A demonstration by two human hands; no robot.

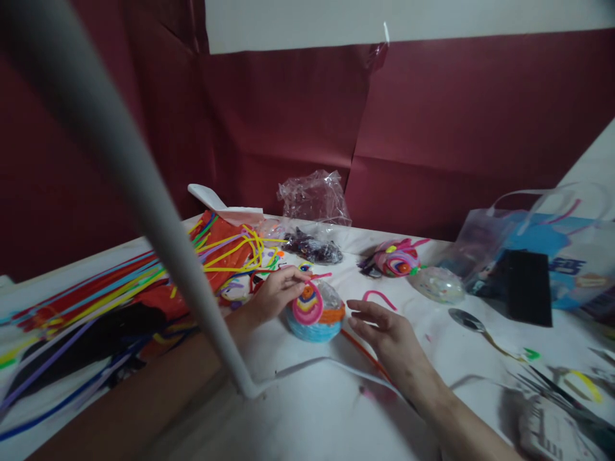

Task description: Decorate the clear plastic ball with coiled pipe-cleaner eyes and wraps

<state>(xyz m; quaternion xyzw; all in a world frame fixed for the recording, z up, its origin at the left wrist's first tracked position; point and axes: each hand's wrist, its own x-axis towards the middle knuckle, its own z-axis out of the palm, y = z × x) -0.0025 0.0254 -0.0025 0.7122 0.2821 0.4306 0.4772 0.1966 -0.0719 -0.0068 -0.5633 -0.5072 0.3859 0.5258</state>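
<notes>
A round craft piece (314, 331) with a light blue base, an orange band and a clear top sits on the white table. My left hand (281, 291) pinches a pink oval of coiled pipe cleaner (307, 314) with yellow, blue and orange parts against its left side. My right hand (379, 326) is just right of the piece, fingers apart, holding nothing. An orange pipe cleaner (365, 351) runs from the piece under my right hand. Behind that hand lies a curved pink strip (380, 294).
Many coloured pipe cleaners (144, 275) spread over the left side. Clear plastic wrap (314, 198) stands behind. A decorated pink figure (396, 258), a clear dome (438, 283), a bag (542, 237) and a black box (528, 288) are right. A pale metal bar (144, 186) crosses the left foreground.
</notes>
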